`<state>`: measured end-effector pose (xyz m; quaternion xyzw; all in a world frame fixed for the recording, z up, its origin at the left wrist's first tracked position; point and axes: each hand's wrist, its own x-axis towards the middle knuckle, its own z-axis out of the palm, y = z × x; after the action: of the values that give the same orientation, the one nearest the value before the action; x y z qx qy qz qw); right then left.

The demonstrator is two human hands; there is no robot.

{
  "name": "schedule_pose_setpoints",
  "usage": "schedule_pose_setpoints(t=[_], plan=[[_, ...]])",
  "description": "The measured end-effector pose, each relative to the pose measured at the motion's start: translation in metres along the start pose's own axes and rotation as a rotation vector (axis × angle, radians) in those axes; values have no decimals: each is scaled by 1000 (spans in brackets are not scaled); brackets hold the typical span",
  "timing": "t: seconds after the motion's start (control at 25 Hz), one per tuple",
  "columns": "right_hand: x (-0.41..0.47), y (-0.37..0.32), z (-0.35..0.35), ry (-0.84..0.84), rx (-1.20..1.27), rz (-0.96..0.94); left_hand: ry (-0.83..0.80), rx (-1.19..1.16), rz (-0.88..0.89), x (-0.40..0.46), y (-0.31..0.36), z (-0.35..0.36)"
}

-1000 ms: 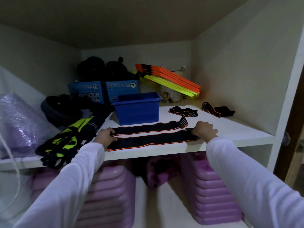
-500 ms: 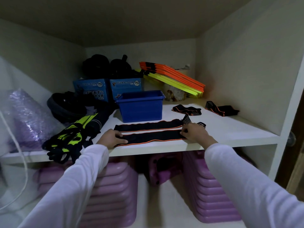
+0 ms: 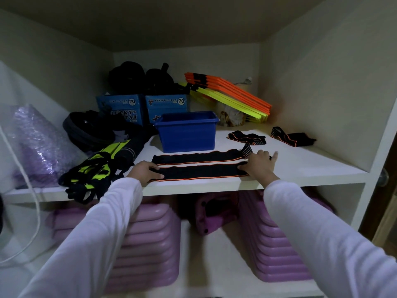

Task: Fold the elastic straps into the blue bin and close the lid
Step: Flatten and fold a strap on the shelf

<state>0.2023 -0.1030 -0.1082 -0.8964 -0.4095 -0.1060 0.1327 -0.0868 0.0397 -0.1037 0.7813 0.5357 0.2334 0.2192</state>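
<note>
The blue bin (image 3: 186, 134) stands open on the white shelf (image 3: 300, 168), and no lid is visible. In front of it two long black straps with orange edging lie flat side by side, the far strap (image 3: 197, 158) and the near strap (image 3: 199, 172). My left hand (image 3: 146, 172) rests on the near strap's left end with fingers lying over it. My right hand (image 3: 258, 164) presses on its right end, thumb on the fabric and fingers stretched out to the right. Two folded straps (image 3: 247, 137) (image 3: 292, 138) lie further back on the right.
Black and yellow gloves (image 3: 94, 173) hang over the shelf edge at the left. Behind the bin are two blue boxes (image 3: 144, 108), black gear (image 3: 92, 130) and a stack of orange and yellow slats (image 3: 227, 93). Purple plastic steps (image 3: 275, 244) fill the shelf below.
My right hand has slid left along the near strap's right end and its fingers have uncurled and spread. My left hand's fingers now lie over the left end.
</note>
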Motion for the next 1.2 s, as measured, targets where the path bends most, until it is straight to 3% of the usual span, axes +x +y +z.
schedule_pose_setpoints(t=[0.16, 0.4, 0.48, 0.64, 0.92, 1.2], plan=[[2, 5, -8, -183, 156, 220, -4, -105, -109, 9, 1, 0], [14, 4, -6, -280, 358, 171, 87, 128, -204, 8, 21, 9], [17, 1, -5, -325, 416, 141, 129, 62, -230, 5, 23, 15], [20, -1, -13, -262, 556, 158, 245, -163, -117, 4, 29, 19], [46, -17, -29, -90, 626, 205, 427, -84, 20, 22, 51, 1], [71, -36, -20, -1, 469, 195, 339, 66, -20, 65, 45, 4]])
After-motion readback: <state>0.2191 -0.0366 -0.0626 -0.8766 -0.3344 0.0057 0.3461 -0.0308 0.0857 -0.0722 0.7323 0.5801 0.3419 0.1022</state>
